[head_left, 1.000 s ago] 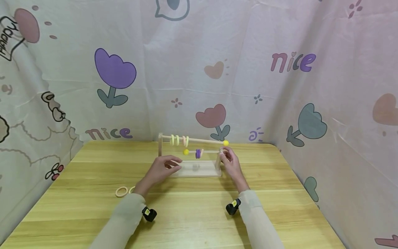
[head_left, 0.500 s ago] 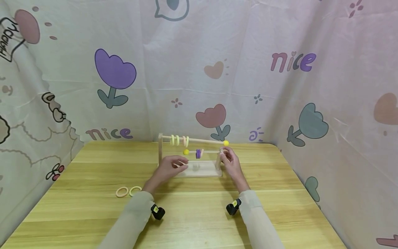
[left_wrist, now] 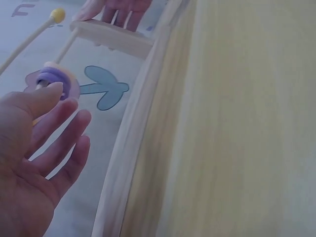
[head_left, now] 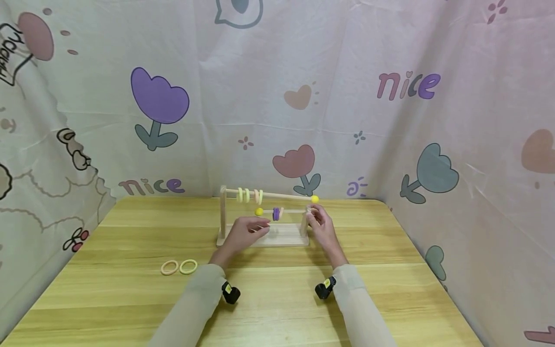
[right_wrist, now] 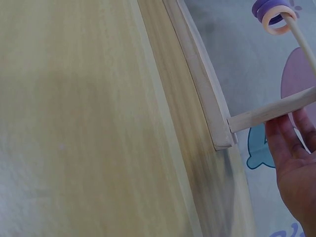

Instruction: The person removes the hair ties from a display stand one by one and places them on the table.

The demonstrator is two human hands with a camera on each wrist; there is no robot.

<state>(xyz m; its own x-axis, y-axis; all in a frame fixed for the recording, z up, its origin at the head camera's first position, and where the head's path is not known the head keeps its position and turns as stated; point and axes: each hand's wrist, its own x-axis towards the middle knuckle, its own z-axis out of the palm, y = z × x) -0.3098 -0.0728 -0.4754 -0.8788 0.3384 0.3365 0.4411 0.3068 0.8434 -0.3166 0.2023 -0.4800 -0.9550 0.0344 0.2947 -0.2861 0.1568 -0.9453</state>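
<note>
The left hand (head_left: 244, 233) has shifted rightward along the pale wooden stand (head_left: 286, 236), uncovering, right of the round peach ring (head_left: 168, 274), the whole round pale-yellow ring (head_left: 188, 273) on the wood-grained table (head_left: 277, 308); it now seems within reach of the round purple rings (head_left: 276, 214) on the thin lower rod (head_left: 295, 211). Its fingers are loosely spread, apparently holding nothing (the thumb overlaps those rings in the left wrist view, contact unclear). Farther right, the right hand (head_left: 323, 227) grips the short wooden post (head_left: 304, 227), its thumb cut off in the right wrist view.
</note>
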